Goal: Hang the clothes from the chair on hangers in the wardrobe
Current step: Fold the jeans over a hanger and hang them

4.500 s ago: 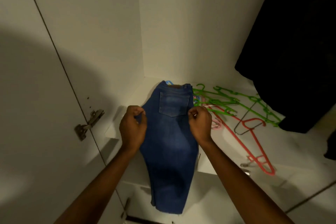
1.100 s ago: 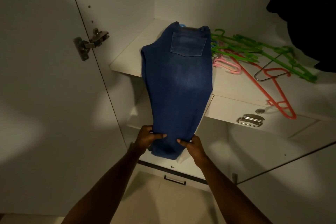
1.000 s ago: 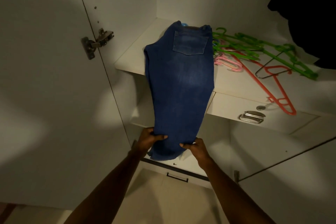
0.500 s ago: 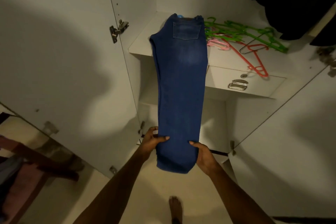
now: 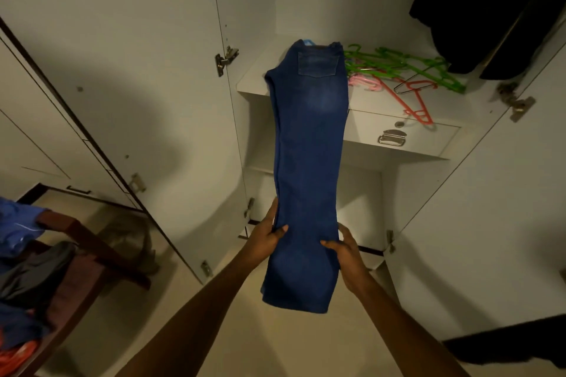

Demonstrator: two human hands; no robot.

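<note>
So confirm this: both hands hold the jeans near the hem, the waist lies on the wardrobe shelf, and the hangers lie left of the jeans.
Wrong on one point: the head view shows the hangers lying right of the jeans. The rest stands.

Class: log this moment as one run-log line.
left hand: grips jeans | right hand: grips jeans | waistband: on shelf

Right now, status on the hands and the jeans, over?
Left hand and right hand both grip the jeans near the leg ends. Waistband lies on the wardrobe shelf, legs stretched out toward the person. Hangers lie beside the waistband, untouched.
</note>
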